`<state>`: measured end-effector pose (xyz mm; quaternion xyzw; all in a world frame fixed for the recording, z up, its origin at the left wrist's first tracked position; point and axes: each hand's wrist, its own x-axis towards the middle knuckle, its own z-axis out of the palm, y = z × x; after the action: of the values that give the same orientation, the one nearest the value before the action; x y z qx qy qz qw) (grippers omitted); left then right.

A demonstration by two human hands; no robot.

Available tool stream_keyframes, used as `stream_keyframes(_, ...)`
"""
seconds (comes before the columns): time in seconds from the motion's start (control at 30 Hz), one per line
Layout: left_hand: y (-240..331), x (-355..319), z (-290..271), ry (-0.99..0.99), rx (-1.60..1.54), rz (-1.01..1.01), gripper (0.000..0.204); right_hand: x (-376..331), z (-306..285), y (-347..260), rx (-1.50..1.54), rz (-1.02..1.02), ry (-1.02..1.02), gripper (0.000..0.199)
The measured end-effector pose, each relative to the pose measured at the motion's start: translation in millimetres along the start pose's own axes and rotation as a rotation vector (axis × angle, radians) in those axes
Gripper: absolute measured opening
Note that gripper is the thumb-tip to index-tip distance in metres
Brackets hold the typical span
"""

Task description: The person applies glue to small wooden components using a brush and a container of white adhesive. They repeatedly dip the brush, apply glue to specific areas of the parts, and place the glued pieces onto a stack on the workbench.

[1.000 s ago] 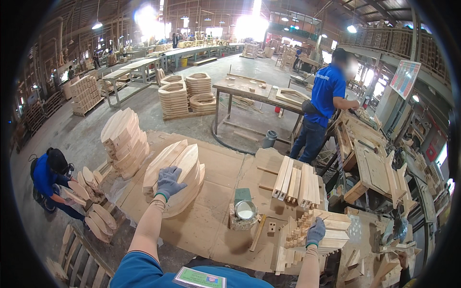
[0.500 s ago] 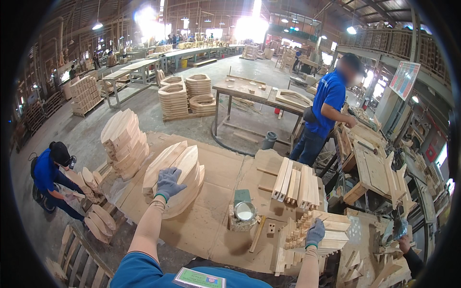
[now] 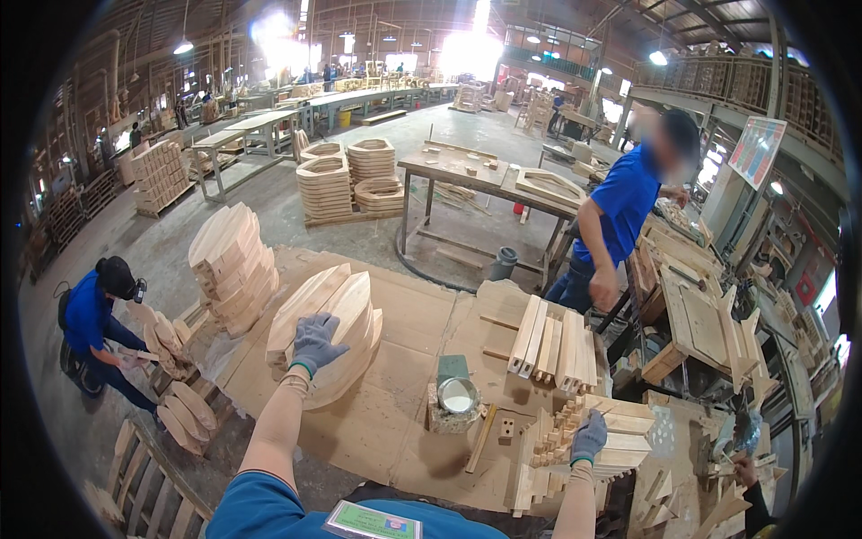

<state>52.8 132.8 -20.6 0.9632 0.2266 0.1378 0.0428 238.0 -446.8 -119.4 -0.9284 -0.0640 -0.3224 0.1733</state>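
My left hand (image 3: 314,340), in a grey glove, rests on top of a leaning stack of curved wooden panels (image 3: 346,314) on the plywood-covered worktable (image 3: 404,431). My right hand (image 3: 590,437), also gloved, grips a stack of short notched wooden slats (image 3: 620,431) at the table's right. Between my hands stands a small open glue pot (image 3: 456,395) with a wooden stick (image 3: 480,440) beside it. A row of light wooden bars (image 3: 552,341) lies further back on the table.
A person in a blue shirt (image 3: 620,216) stands at the table's far right beside wooden frames (image 3: 700,314). Another person in blue (image 3: 94,323) crouches at left among curved pieces. A second pile of curved panels (image 3: 235,260) and a bench (image 3: 485,180) stand behind.
My hands have stayed where they were. The standing person in blue has turned and shifted slightly; the crouching person at left has bent lower.
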Motion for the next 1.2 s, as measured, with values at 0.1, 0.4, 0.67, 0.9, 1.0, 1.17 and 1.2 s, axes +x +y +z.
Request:
stream_keyframes(0.1,-0.3,-0.5,0.3,0.006,0.006,-0.004,0.066,-0.9,-0.4,-2.3,-0.002,0.023,-0.012,0.016)
stream_keyframes(0.4,-2.1,-1.5,3.1,0.053,-0.016,0.018,0.061,-0.4,0.4,-0.7,0.003,0.016,-0.009,0.015)
stream_keyframes(0.67,-3.7,-1.3,6.1,0.096,-0.026,0.032,0.059,-0.5,0.2,-0.5,0.004,0.015,-0.017,0.015)
stream_keyframes(0.9,-3.3,-0.5,7.2,0.081,-0.027,0.025,0.06,-0.7,-2.3,-2.1,0.007,0.013,-0.014,0.014)
stream_keyframes(1.0,-6.0,-0.2,8.9,0.097,-0.027,0.029,0.06,0.0,-2.6,-2.6,0.002,0.003,-0.001,0.014)
stream_keyframes(1.17,-6.8,-0.5,9.7,0.1,-0.024,0.02,0.06,-0.2,-1.1,-5.2,0.002,0.04,-0.033,0.015)
stream_keyframes(1.2,-5.9,-0.5,9.6,0.1,-0.031,0.021,0.06,-0.3,-1.6,-4.2,0.002,0.046,-0.04,0.015)
